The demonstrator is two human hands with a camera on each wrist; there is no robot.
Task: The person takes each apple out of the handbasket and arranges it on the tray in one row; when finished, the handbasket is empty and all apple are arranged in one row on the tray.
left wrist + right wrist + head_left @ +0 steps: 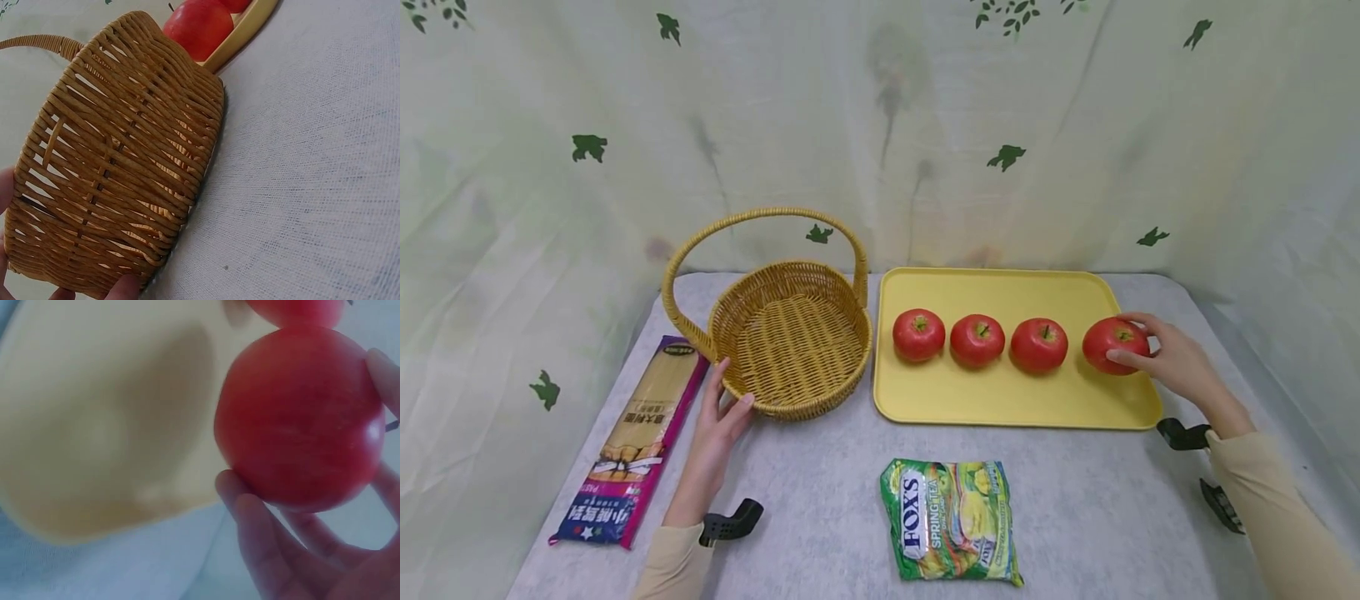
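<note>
On the left stands a round wicker basket (801, 350) with a tall arched handle and nothing inside. My left hand (715, 429) grips its near left side, the thumb at the front rim. In the left wrist view, fingertips (125, 287) meet the weave of the basket (119, 162). My right hand (1180, 358) holds a red apple (1108, 343) at the right end of the yellow tray (1000, 408), thumb and fingers around it. The right wrist view shows that apple (300, 419) in the fingers. Three more apples (1038, 345) sit in a row on the tray.
A long pasta packet (640, 417) lies left of the basket. A green FOX'S candy bag (951, 521) lies in front of the tray. Behind the table hangs a pale curtain (805, 108) with leaf prints.
</note>
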